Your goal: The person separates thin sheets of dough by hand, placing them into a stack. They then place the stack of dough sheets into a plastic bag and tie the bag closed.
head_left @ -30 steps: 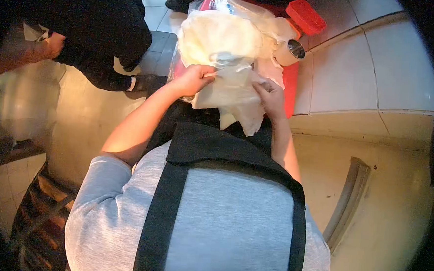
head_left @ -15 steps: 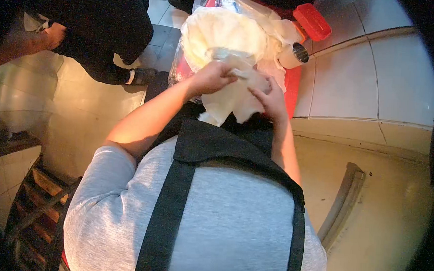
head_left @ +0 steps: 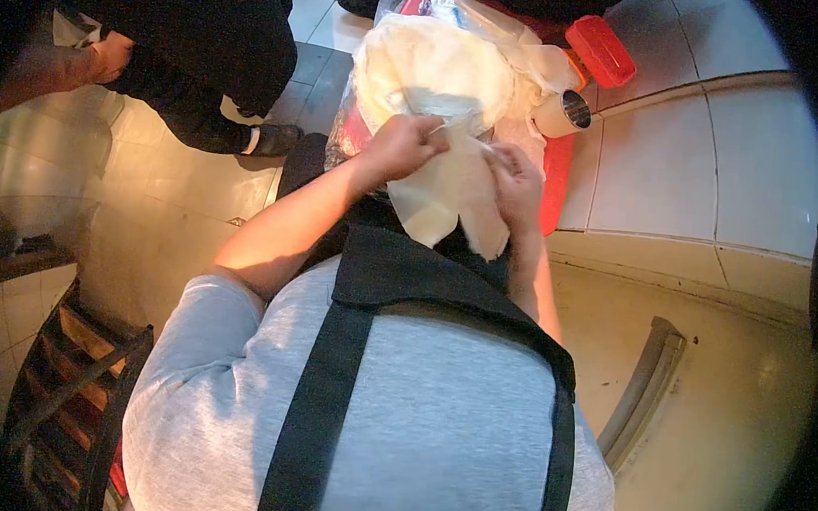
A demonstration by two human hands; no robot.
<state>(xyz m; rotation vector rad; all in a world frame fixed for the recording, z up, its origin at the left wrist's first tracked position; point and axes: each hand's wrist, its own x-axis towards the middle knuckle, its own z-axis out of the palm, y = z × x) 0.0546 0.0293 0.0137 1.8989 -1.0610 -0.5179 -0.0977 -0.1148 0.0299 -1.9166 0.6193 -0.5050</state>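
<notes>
Both hands are at a thin, pale sheet that looks like a pastry wrapper (head_left: 428, 194); its lower end hangs in two flaps over my lap. My left hand (head_left: 403, 148) pinches its upper left part, fingers closed. On the other side my right hand (head_left: 516, 182) grips the right flap between thumb and fingers. Just beyond the hands lies a broad round stack of similar pale sheets (head_left: 428, 60), partly wrapped in clear plastic (head_left: 454, 6). Everything rests on a red surface (head_left: 555, 184), mostly covered.
A cylindrical tin (head_left: 562, 114) lies tipped at the stack's right, with a red plastic container (head_left: 602, 51) behind it. A tiled ledge (head_left: 655, 148) runs along the right. Another person in dark clothes (head_left: 188, 50) is at the left. A metal stair-like rack (head_left: 75, 368) stands lower left.
The flaps of the sheet hang lower and straighter, the right one now drawn down and to the right. My right hand has turned slightly; the view has shifted a little.
</notes>
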